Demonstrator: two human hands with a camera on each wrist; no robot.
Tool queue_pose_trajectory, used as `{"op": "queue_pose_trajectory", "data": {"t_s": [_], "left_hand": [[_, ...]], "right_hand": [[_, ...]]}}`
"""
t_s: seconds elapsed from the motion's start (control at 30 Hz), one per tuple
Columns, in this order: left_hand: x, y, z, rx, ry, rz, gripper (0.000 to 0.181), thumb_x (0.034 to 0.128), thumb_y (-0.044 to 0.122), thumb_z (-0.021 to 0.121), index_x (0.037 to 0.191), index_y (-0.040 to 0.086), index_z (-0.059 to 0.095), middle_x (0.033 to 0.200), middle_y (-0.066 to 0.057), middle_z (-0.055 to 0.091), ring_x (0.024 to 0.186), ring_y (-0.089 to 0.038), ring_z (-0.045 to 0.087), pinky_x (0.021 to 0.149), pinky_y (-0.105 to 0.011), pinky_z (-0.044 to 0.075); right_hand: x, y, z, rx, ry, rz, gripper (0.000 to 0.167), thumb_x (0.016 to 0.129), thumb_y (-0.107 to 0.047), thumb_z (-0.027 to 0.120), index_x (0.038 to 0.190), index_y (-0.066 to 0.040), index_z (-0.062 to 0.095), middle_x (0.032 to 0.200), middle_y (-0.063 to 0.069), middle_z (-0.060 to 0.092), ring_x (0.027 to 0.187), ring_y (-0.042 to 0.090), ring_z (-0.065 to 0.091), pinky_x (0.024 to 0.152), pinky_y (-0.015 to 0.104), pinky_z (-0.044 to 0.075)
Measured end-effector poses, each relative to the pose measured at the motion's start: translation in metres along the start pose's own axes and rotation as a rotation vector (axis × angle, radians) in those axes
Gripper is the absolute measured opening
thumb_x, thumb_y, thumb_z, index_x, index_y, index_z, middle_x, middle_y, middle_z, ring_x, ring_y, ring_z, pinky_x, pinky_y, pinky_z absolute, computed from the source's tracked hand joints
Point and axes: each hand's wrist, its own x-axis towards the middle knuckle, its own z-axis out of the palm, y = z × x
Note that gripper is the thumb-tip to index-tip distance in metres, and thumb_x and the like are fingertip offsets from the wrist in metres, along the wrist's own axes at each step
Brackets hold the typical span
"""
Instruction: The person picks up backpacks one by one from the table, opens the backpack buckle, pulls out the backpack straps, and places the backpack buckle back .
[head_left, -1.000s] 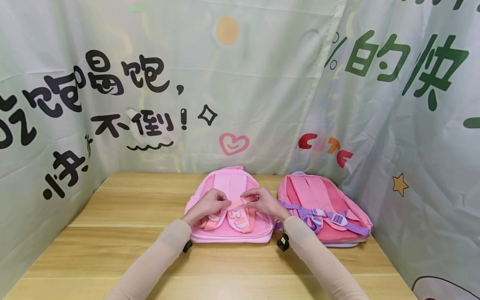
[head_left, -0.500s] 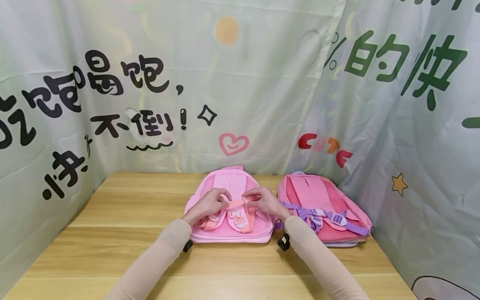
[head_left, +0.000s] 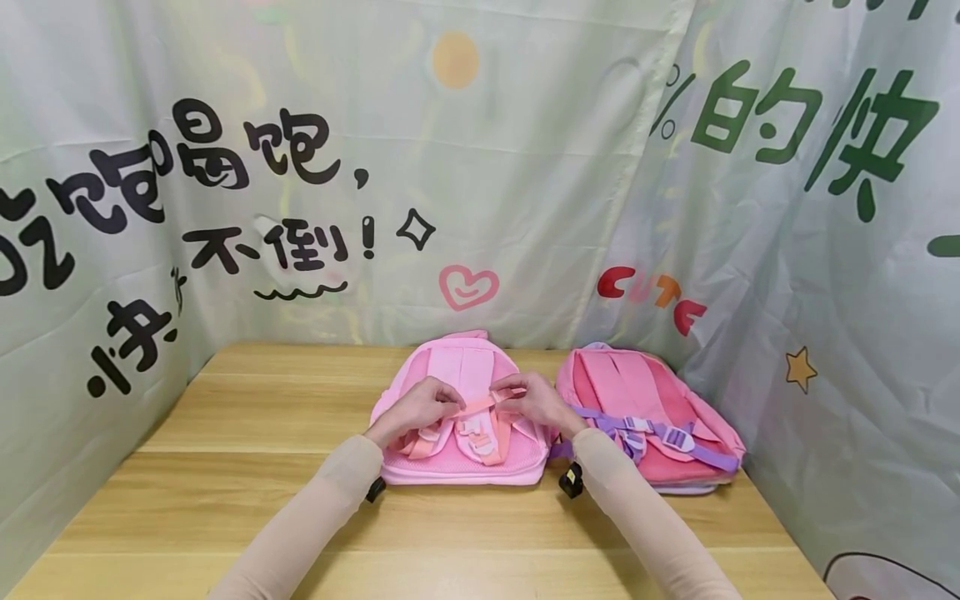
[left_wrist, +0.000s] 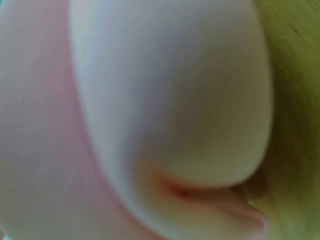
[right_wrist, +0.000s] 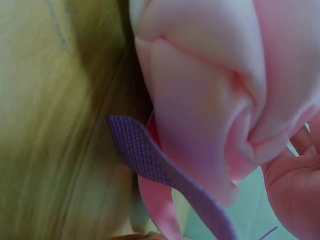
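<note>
A light pink backpack (head_left: 450, 475) lies on the table with its back panel and shoulder straps up. Across its middle runs a short coral strap (head_left: 477, 407), stretched between the two hands. The left hand (head_left: 420, 408) pinches the strap's left end. At the other end, beside a small pale buckle, the right hand (head_left: 538, 402) pinches it between thumb and fingers. Below them, coral webbing and pale buckles (head_left: 474, 435) lie loose on the bag. In the right wrist view the right hand (right_wrist: 295, 187) shows only partly; the left wrist view holds blurred pink fabric (left_wrist: 175, 100).
A second, deeper pink backpack (head_left: 637, 375) with purple straps (head_left: 705, 452) lies close by on the right. A purple strap end (right_wrist: 150, 155) sticks out in the right wrist view. The wooden table (head_left: 277, 417) meets a printed curtain (head_left: 525, 208) at the back and sides.
The right hand has shifted slightly to the right along with its end of the coral strap. The left hand stays almost in place. Both backpacks lie as before.
</note>
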Motion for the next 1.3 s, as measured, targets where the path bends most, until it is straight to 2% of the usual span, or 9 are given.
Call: {"op": "queue_pose_trajectory", "data": {"t_s": [0.23,0.33,0.43,0.63,0.9,1.07,1.3], "left_hand": [[0.001,0.000,0.001,0.008,0.002,-0.003,0.017,0.0928,0.011,0.064,0.102,0.000,0.074,0.076,-0.006,0.067,0.047,-0.007,0.043,0.044,-0.021,0.036],[0.001,0.001,0.002,0.003,-0.009,-0.001,0.017,0.0915,0.011,0.065,0.102,0.000,0.073,0.079,-0.006,0.069,0.048,-0.007,0.044,0.044,-0.021,0.038],[0.002,0.002,0.003,0.013,-0.030,0.021,0.019,0.0895,0.009,0.067,0.104,-0.001,0.072,0.082,-0.005,0.069,0.050,-0.009,0.046,0.045,-0.021,0.041],[0.005,0.003,0.004,0.045,-0.053,0.069,0.019,0.0881,0.008,0.070,0.106,0.001,0.072,0.087,-0.004,0.070,0.055,-0.010,0.050,0.047,-0.022,0.044],[0.006,0.002,0.006,0.090,-0.040,0.078,0.014,0.0885,0.006,0.068,0.101,0.001,0.073,0.086,-0.004,0.070,0.055,-0.009,0.054,0.049,-0.022,0.046],[0.007,0.002,0.005,0.130,-0.026,0.089,0.007,0.0873,0.007,0.071,0.093,0.004,0.073,0.078,0.000,0.068,0.054,-0.009,0.053,0.049,-0.022,0.046],[0.006,0.001,0.005,0.146,-0.026,0.102,0.006,0.0869,0.010,0.072,0.087,0.005,0.076,0.069,0.002,0.066,0.049,-0.005,0.048,0.046,-0.020,0.041]], "right_hand": [[0.001,0.000,-0.003,-0.022,0.014,-0.006,0.033,0.083,-0.007,0.077,0.115,-0.007,0.072,0.114,0.012,0.070,0.104,0.027,0.064,0.086,0.034,0.054],[0.001,0.002,-0.005,-0.029,0.011,-0.031,0.033,0.084,-0.006,0.075,0.116,-0.005,0.071,0.115,0.012,0.070,0.104,0.028,0.064,0.085,0.034,0.054],[0.001,0.004,-0.006,-0.040,0.009,-0.055,0.031,0.084,-0.006,0.075,0.116,-0.004,0.071,0.115,0.013,0.070,0.102,0.027,0.064,0.082,0.031,0.054],[0.003,0.007,-0.007,-0.052,0.005,-0.039,0.030,0.084,-0.007,0.075,0.114,-0.005,0.072,0.107,0.011,0.070,0.092,0.020,0.064,0.074,0.024,0.052],[0.004,0.008,-0.011,-0.102,-0.019,-0.065,0.029,0.084,-0.004,0.074,0.113,-0.002,0.072,0.095,0.010,0.070,0.088,0.016,0.062,0.077,0.025,0.054],[0.004,0.009,-0.012,-0.116,-0.028,-0.062,0.028,0.084,-0.002,0.074,0.112,-0.001,0.072,0.096,0.012,0.071,0.088,0.018,0.064,0.080,0.031,0.056],[0.004,0.011,-0.012,-0.181,-0.046,-0.038,0.027,0.084,-0.001,0.074,0.111,-0.004,0.073,0.096,0.010,0.072,0.084,0.015,0.062,0.078,0.029,0.055]]}}
